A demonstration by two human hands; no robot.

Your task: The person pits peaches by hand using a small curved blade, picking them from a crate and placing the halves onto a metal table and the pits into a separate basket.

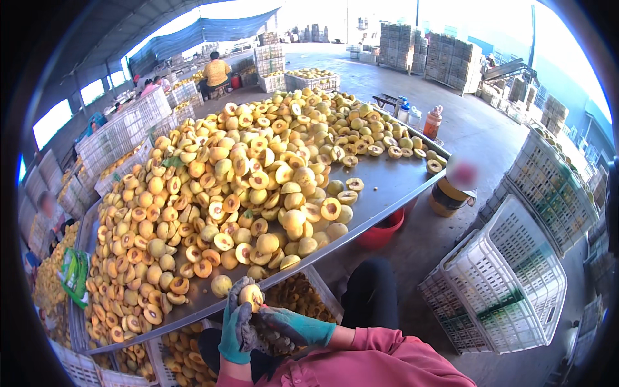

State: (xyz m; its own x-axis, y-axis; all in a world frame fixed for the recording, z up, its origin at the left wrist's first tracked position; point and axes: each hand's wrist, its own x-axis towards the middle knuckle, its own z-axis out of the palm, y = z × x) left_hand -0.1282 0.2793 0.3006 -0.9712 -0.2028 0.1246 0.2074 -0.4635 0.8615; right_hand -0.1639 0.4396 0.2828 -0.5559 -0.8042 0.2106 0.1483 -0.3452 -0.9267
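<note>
At the table's near edge, my left hand (238, 326), in a teal glove with a grey, dirty palm, is closed round a yellow peach (251, 297). My right hand (298, 327), gloved alike, is curled with its thumb side against the peach's lower right. Whatever lies inside those right fingers is hidden. Just beyond sits a loose peach (221, 286) on the metal table (387, 187). A large heap of yellow peaches (258, 174), many halved with brown centres showing, covers most of the tabletop.
Crates of cut peaches (187, 355) stand beneath the near edge. A red bucket (382, 233) is by the table's right side. White plastic crates (496, 277) are stacked at right. Bottles (432, 122) stand past the far right corner. A person in yellow (216, 71) sits at the back.
</note>
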